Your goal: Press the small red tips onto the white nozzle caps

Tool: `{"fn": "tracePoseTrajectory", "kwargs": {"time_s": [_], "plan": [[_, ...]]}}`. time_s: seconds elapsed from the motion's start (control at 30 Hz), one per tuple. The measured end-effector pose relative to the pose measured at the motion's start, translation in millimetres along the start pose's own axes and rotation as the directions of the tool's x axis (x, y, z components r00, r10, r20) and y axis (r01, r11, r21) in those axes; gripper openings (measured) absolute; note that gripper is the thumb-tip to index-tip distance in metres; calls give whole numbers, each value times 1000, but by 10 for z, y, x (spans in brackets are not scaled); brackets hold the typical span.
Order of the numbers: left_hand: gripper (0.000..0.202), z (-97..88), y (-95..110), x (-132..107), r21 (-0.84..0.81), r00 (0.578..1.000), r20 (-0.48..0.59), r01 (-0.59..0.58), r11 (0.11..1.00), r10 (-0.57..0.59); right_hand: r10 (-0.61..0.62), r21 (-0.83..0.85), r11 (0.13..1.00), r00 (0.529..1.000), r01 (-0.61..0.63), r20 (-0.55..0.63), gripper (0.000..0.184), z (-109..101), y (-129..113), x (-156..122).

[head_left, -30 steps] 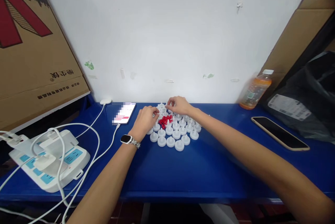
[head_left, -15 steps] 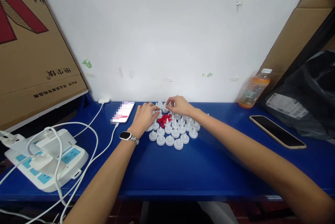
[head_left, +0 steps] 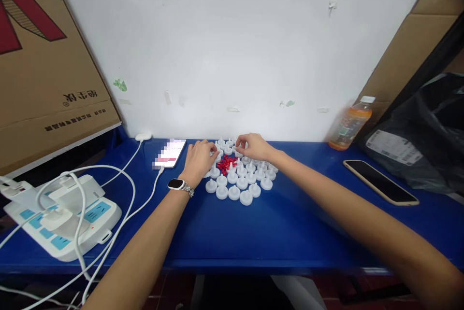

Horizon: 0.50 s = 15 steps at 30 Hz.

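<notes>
Several small white round caps (head_left: 239, 188) stand in a cluster on the blue table (head_left: 253, 237), around a little heap of red pieces (head_left: 226, 162). My left hand (head_left: 198, 160), with a watch on the wrist, rests on the cluster's left side, fingers curled and pinched at a white cap. My right hand (head_left: 253, 146) hovers at the back of the cluster, fingertips pinched on a small white piece. What exactly each pinch holds is too small to name.
A lit phone (head_left: 170, 153) on a white cable lies left of the cluster. A white power strip (head_left: 61, 216) with plugs sits at the far left. A dark phone (head_left: 380, 182), an orange drink bottle (head_left: 350, 124) and a black bag (head_left: 427, 146) are on the right. Cardboard leans at both sides.
My left hand has slid a little towards the wall along the cluster's left edge. My right hand has barely shifted at the back of the cluster.
</notes>
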State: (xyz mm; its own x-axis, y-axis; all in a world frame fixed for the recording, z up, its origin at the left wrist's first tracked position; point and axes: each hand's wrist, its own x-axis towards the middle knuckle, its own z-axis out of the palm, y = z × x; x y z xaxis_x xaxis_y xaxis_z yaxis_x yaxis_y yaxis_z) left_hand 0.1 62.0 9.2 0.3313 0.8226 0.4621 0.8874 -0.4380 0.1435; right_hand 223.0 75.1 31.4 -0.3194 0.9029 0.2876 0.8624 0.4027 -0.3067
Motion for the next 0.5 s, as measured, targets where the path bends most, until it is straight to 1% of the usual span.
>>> {"fn": "tracePoseTrajectory", "kwargs": {"time_s": [0.07, 0.2, 0.27, 0.33, 0.4, 0.5], "plan": [[23, -13, 16, -13, -3, 1000, -9, -9, 1000, 9, -33, 9, 999, 999, 33, 8, 14, -30, -47, -82], [26, -78, 77, -64, -46, 999, -34, -33, 998, 31, -111, 12, 994, 987, 110, 114, 20, -105, -128, -205], [28, -119, 108, -97, -100, 997, -35, -68, 993, 65, -136, 18, 991, 978, 135, 157, 15, -123, -121, -230], [30, -154, 135, -127, -163, 991, -6, -130, 978, 131, -137, 22, 991, 975, 135, 175, 9, -128, -84, -240], [31, -175, 162, -149, -209, 978, 42, -191, 959, 204, -120, 31, 993, 976, 116, 180, 7, -132, -40, -246], [29, -174, 203, -161, -228, 962, 94, -231, 946, 257, -99, 43, 995, 977, 92, 187, 7, -150, 0, -256]]}}
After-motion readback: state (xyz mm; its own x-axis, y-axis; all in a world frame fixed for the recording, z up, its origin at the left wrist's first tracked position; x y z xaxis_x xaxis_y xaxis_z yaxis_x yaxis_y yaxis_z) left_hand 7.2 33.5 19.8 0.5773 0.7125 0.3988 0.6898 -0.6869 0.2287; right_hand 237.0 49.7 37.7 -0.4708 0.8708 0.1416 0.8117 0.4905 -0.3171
